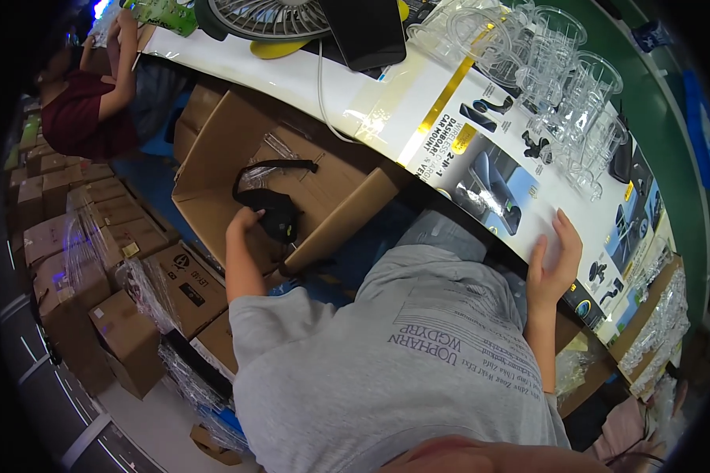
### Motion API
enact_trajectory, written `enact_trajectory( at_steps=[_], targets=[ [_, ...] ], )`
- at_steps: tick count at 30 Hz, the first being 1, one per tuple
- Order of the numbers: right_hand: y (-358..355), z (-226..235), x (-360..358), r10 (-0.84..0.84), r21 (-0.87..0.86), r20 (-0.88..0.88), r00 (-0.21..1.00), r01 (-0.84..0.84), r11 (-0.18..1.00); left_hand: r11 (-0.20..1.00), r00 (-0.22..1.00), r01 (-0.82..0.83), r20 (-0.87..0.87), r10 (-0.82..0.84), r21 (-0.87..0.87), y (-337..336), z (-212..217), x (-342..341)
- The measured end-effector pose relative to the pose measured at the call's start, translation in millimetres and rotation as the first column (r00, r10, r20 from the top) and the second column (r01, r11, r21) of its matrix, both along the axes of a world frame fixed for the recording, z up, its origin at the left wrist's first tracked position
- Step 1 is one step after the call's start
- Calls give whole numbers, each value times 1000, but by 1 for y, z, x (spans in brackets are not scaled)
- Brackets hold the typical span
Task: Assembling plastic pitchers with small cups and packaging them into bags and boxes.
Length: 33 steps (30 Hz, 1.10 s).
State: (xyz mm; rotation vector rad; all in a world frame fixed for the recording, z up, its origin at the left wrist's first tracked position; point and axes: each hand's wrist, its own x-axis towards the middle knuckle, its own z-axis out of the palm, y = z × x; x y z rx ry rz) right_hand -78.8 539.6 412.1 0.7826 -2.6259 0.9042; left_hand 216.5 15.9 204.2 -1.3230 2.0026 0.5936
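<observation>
My left hand (pixel 247 221) reaches into an open cardboard box (pixel 347 206) beside my lap. Its fingers grip the edge of a black item with a strap (pixel 276 214); what kind of thing it is I cannot make out. The strap loops up over the box's bottom, where a piece of clear plastic wrap (pixel 280 150) also lies. At the table's front edge rests my right hand (pixel 556 256), fingers apart and nothing in it. It lies beside a printed cardboard sheet (pixel 457 169) that covers the tabletop.
Clear plastic parts (pixel 564 87) are heaped at the table's far right. A fan (pixel 268 17) and a black tablet-like slab (pixel 364 31) stand at the back, with a white cable (pixel 322 98). Stacked cartons (pixel 118 229) fill the left, where another person (pixel 91 110) works.
</observation>
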Motion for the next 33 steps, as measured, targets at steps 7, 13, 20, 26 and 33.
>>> enact_trajectory(
  at_steps=[7,13,20,26,33],
  targets=[
    [5,1,1,-1,-27,-9,1000,1,1000,875,909,409,35,-414,-260,56,100,-83],
    [5,0,2,23,-48,-10,1000,-23,999,704,767,587,-5,-642,-400,77,92,-127],
    [6,-1,2,-4,-52,-15,1000,4,999,456,454,866,-60,-889,-207,115,31,-160],
    [5,-3,2,-18,-20,-18,1000,18,1000,778,763,622,-285,-580,84,85,-26,-138],
    [-1,-5,1,-30,19,0,1000,30,999,987,917,-157,-369,153,21,-42,-59,-51]
  ],
)
